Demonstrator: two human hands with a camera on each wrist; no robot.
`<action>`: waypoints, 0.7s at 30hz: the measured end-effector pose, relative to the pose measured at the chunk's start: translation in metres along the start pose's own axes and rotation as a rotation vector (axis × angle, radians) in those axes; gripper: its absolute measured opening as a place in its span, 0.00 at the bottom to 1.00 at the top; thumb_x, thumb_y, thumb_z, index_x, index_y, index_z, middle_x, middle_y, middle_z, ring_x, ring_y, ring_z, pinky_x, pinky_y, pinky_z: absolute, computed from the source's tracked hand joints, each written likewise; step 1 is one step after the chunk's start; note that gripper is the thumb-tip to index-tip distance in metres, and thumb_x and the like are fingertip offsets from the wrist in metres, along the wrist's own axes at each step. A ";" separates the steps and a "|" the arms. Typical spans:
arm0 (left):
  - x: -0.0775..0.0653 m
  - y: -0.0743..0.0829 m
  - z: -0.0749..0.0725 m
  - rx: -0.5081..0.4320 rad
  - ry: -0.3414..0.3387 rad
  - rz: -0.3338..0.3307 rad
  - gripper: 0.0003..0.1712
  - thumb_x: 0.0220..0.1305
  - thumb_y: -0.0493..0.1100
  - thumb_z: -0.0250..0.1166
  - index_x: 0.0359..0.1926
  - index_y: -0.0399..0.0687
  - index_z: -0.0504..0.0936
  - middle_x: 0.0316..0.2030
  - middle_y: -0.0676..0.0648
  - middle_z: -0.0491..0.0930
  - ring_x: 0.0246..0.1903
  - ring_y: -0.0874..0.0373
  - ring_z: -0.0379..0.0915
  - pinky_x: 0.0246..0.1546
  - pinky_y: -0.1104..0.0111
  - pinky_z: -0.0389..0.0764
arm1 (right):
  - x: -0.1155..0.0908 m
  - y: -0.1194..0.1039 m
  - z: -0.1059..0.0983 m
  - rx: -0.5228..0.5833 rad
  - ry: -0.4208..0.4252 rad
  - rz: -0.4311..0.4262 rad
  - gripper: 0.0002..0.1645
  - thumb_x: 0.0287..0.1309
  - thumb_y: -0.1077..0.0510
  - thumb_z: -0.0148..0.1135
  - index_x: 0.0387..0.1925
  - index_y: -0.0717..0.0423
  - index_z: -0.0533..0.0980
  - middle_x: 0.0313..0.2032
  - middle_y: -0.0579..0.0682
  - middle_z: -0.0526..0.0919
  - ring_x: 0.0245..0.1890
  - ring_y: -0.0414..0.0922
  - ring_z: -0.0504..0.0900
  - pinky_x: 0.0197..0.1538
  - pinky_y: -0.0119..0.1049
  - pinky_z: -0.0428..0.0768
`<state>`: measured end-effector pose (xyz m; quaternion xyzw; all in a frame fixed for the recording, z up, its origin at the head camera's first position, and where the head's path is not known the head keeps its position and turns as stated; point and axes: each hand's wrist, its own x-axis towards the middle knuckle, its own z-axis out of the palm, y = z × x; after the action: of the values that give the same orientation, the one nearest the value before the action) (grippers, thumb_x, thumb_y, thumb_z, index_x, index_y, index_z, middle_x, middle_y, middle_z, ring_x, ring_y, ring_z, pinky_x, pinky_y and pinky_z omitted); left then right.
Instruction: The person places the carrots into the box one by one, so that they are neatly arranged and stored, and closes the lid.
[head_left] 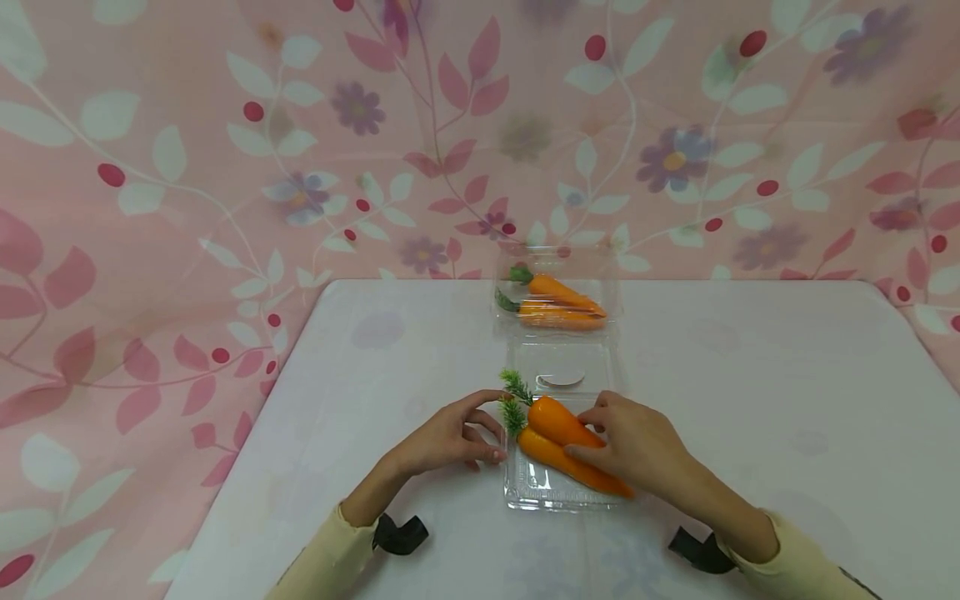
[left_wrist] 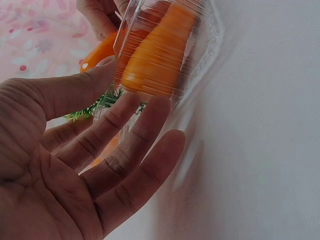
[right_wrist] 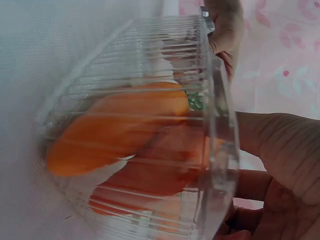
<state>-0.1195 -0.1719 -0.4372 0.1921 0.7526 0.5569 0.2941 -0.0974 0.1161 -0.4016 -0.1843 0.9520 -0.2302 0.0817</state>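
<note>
An open clear plastic clamshell box (head_left: 521,498) lies on the table, its lid (head_left: 592,358) folded back on the far side. Two orange toy carrots with green tops lie slantwise in it, an upper carrot (head_left: 553,418) and a lower carrot (head_left: 558,457). My right hand (head_left: 645,437) reaches over the box's right side and pinches the upper carrot between thumb and fingers; its thumb also overlaps the lower one. At the left side, my left hand (head_left: 453,433) has its fingers loosely bent, fingertips right by the green tops (head_left: 513,415) and the box wall (left_wrist: 120,55).
Behind the open box stands a closed clear box (head_left: 611,287) with orange carrots in it, near the table's far edge. A white cloth covers the table (head_left: 750,375). A pink floral curtain (head_left: 450,125) hangs behind. Black straps (head_left: 401,535) sit at both wrists.
</note>
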 end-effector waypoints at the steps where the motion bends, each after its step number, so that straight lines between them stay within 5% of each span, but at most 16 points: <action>1: 0.000 0.000 0.000 0.000 0.000 -0.001 0.41 0.60 0.40 0.73 0.70 0.64 0.64 0.44 0.44 0.83 0.36 0.43 0.84 0.33 0.52 0.85 | 0.000 0.000 0.001 -0.008 -0.001 0.001 0.24 0.48 0.41 0.76 0.41 0.54 0.86 0.30 0.43 0.74 0.25 0.39 0.69 0.27 0.31 0.72; 21: 0.001 0.001 0.000 -0.011 -0.013 0.008 0.41 0.60 0.39 0.73 0.70 0.63 0.64 0.43 0.45 0.83 0.36 0.42 0.84 0.33 0.53 0.85 | 0.010 -0.006 0.004 -0.083 -0.068 -0.005 0.15 0.49 0.45 0.75 0.31 0.51 0.85 0.22 0.43 0.67 0.21 0.40 0.65 0.22 0.30 0.62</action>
<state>-0.1204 -0.1713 -0.4365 0.1969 0.7469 0.5609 0.2980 -0.1034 0.1056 -0.4026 -0.1978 0.9569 -0.1844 0.1058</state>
